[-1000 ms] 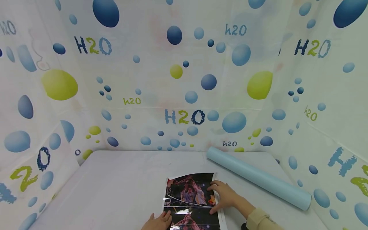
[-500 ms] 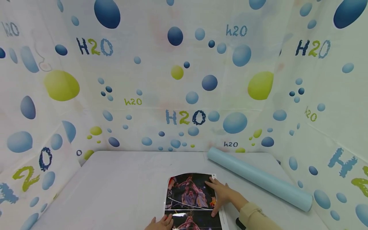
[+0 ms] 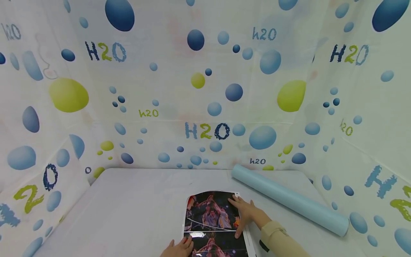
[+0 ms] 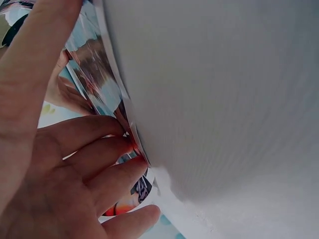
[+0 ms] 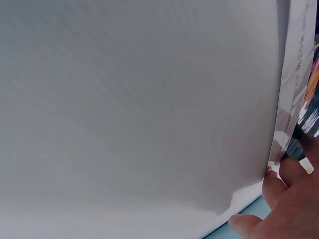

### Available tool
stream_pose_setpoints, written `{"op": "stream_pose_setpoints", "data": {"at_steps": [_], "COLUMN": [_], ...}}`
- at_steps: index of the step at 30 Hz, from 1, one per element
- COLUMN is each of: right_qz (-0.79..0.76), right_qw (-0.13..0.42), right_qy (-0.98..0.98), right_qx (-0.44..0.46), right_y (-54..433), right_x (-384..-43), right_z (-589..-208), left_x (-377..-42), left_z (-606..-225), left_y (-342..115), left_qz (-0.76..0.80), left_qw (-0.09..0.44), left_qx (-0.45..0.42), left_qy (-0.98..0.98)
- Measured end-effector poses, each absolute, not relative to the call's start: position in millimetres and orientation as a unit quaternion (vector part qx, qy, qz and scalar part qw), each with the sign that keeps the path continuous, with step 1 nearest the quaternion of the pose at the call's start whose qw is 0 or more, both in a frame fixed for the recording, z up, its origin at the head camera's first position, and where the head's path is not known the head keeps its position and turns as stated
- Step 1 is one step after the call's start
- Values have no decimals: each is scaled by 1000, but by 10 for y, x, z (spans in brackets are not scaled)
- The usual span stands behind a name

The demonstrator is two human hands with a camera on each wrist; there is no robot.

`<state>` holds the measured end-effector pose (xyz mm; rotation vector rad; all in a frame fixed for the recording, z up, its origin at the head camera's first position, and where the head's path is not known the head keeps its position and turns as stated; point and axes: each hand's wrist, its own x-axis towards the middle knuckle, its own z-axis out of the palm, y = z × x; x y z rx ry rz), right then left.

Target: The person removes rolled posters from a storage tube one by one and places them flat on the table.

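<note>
A glossy printed sheet [image 3: 212, 214] lies on the table, showing the same crowd picture in stacked panels, with a white border along its right side. Its far edge bows slightly upward, and the near end runs out of the head view. My left hand [image 3: 178, 248] rests its fingertips on the sheet's left edge; in the left wrist view those fingers [image 4: 119, 174] lie nearly straight along that edge. On the opposite side, my right hand [image 3: 248, 214] has its fingers spread over the far right part, the thumb lower down. The right wrist view shows printed small text on the white border [image 5: 294, 74].
A long light-blue roll [image 3: 289, 200] lies diagonally on the white table [image 3: 128, 207] to the right. Beside the right sleeve [image 3: 279, 235] sits a small dark object [image 3: 264, 246], partly hidden. A bubble-patterned H2O curtain [image 3: 167, 89] surrounds the table at the back and sides.
My right hand's fingers have shifted from the sheet's right edge to further over its far right corner, and the forearm moved slightly left. The left hand stays at the left edge.
</note>
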<state>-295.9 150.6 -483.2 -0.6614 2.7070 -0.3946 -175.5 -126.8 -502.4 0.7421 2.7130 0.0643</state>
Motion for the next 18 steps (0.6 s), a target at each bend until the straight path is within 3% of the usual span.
{"op": "stream_pose_setpoints", "data": {"at_steps": [9, 18], "right_qz": [-110, -118], "right_qw": [159, 157], "right_qy": [961, 965], "right_qx": [-197, -175], "right_y": [1428, 1329], "right_x": [-3067, -3136], "right_z": [-4811, -4732], "left_x": [-1795, -1876], "left_z": [-4941, -4846], "left_y": [-1245, -1226], "left_qz": [35, 13], "left_qw": [129, 133], "left_qx": [250, 235], "left_qy": [959, 963]}}
